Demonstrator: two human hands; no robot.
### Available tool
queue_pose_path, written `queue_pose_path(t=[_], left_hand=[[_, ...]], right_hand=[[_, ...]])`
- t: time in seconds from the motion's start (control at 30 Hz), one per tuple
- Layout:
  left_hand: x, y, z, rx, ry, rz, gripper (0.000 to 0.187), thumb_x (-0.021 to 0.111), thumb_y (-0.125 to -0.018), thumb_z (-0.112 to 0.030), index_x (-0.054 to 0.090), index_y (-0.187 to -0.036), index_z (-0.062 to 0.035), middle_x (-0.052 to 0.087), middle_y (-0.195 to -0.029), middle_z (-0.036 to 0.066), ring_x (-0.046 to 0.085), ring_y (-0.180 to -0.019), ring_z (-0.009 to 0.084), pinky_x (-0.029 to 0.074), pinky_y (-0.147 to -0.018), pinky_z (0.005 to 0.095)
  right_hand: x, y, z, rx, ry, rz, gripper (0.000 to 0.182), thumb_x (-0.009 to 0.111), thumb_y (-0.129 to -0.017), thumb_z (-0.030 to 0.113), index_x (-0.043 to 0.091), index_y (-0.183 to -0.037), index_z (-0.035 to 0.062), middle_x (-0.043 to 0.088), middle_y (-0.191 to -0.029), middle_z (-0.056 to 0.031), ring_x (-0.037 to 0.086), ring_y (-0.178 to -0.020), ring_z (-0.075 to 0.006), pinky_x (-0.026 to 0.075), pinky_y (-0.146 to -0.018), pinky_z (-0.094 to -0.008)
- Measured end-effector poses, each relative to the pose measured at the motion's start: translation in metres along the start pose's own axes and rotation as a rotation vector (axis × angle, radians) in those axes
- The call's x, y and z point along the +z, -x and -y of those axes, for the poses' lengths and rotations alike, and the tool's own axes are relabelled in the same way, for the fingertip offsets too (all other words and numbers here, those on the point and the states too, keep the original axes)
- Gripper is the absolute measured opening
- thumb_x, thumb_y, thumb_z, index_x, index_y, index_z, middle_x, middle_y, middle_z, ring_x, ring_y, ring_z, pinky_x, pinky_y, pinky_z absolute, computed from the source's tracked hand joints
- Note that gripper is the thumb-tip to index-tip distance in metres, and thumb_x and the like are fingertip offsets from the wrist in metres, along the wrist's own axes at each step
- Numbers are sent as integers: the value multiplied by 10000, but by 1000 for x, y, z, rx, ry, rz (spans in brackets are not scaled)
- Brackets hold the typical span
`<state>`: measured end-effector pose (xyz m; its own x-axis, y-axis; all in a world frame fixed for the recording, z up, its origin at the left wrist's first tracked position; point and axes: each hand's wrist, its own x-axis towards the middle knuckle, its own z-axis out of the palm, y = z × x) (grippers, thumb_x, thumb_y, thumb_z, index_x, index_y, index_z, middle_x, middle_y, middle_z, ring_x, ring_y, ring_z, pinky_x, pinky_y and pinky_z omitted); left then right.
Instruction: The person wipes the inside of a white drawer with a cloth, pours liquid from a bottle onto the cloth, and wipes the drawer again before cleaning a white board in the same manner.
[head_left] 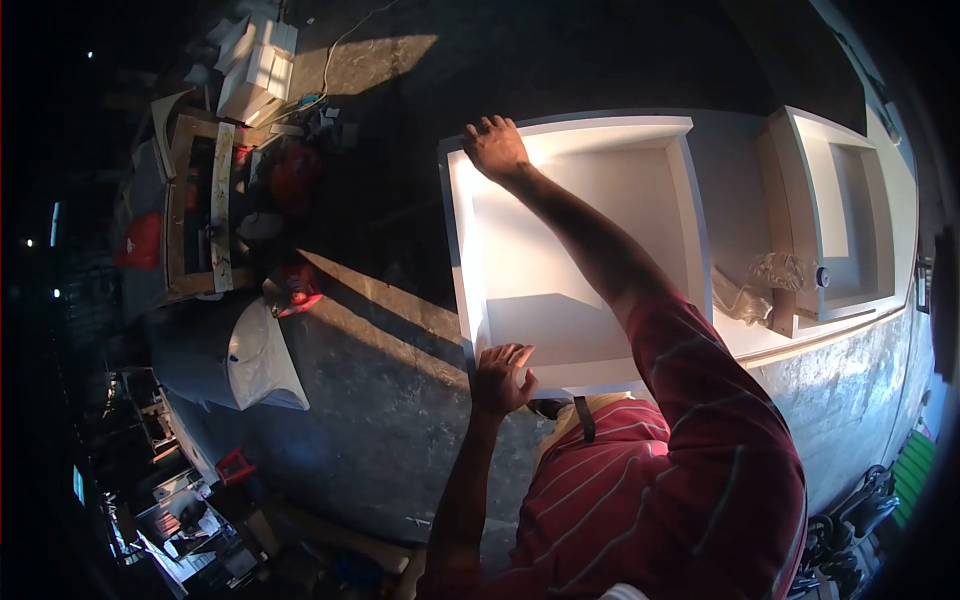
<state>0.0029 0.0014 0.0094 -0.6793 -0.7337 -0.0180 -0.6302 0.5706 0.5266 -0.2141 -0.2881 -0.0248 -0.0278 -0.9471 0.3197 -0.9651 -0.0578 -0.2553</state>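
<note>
A large white open-topped box, like a drawer [570, 215], lies in front of my body with its hollow side up. My right hand [495, 148] reaches across it and grips its far left corner, fingers bent over the rim. At the near left corner, my left hand [503, 380] holds the rim, with the thumb apart from the fingers. Sunlight brightens the left inner wall, and a shadow falls over part of the bottom panel. What supports the box underneath is hidden.
On the right, a second white box [800, 215] stands on a pale work surface [760, 340], beside a clear plastic bottle [778, 271] and crumpled plastic. Left are a wooden frame [222, 205], a curved white panel [265, 360] and stacked white pieces [258, 70]. A red stool [235, 467] stands lower left.
</note>
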Motion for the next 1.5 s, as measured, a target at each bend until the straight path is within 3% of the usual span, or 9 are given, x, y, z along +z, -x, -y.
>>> queue_pose_path(t=[0.33,0.4,0.53,0.57,0.67,0.87,1.0,1.17,1.5], left_hand=[[4,5,6,-16,15,-10,445,594,-706,-197,603,-1133,-73,611,-1028,120,571,-1000,276,416,-903,414],[6,5,6,-24,19,-1,449,594,-703,-202,602,-1132,-71,610,-1026,122,568,-1005,280,414,-905,417],[4,5,5,-23,7,-8,454,596,-697,-206,603,-1129,-68,608,-1022,123,568,-1005,281,415,-904,414],[4,6,4,-33,9,-12,453,593,-688,-208,610,-1121,-74,612,-1019,117,572,-998,280,422,-898,405],[10,6,8,-31,3,-32,454,596,-678,-208,618,-1112,-79,612,-1021,108,573,-993,278,430,-891,395],[5,7,5,-28,-1,-34,437,615,-686,-190,619,-1108,-80,601,-1040,96,567,-998,272,433,-884,389],[5,6,5,-17,17,-16,412,631,-691,-159,617,-1090,-60,606,-1017,108,571,-996,279,429,-879,394],[3,5,5,-5,-21,27,398,626,-700,-159,619,-1085,-61,604,-1011,105,574,-981,276,430,-870,396],[3,6,5,-10,-21,34,386,608,-718,-160,619,-1091,-64,605,-1038,107,576,-978,271,440,-860,390]], right_hand=[[26,-1,50,-359,-913,-283,216,490,-899,190,663,-906,62,661,-943,-99,612,-924,-289,469,-862,-398],[9,30,63,-530,-1381,187,176,528,-872,160,671,-919,69,663,-956,-94,622,-927,-262,482,-843,-364],[-26,114,111,-562,-1100,818,173,569,-832,61,668,-971,89,669,-924,-107,645,-875,-258,505,-743,-368],[2,141,122,-935,-1101,518,181,595,-811,35,658,-974,82,666,-912,-111,642,-880,-268,501,-731,-372],[-2,173,134,-1049,-1161,429,147,596,-836,71,653,-972,80,655,-886,-108,637,-869,-290,497,-745,-393],[-11,105,82,28,-1114,-443,148,507,-914,73,564,-1042,26,524,-967,-166,521,-942,-340,440,-824,-397],[-2,41,59,209,-1091,-727,181,462,-944,91,555,-1078,12,485,-1051,-195,474,-1025,-343,395,-915,-400],[42,49,67,-34,-845,-539,316,473,-867,-4,563,-1169,25,503,-1138,-173,490,-1111,-325,384,-966,-365],[35,90,26,317,-478,163,294,502,-851,39,529,-1142,0,533,-1083,-236,560,-943,-370,473,-823,-395]])
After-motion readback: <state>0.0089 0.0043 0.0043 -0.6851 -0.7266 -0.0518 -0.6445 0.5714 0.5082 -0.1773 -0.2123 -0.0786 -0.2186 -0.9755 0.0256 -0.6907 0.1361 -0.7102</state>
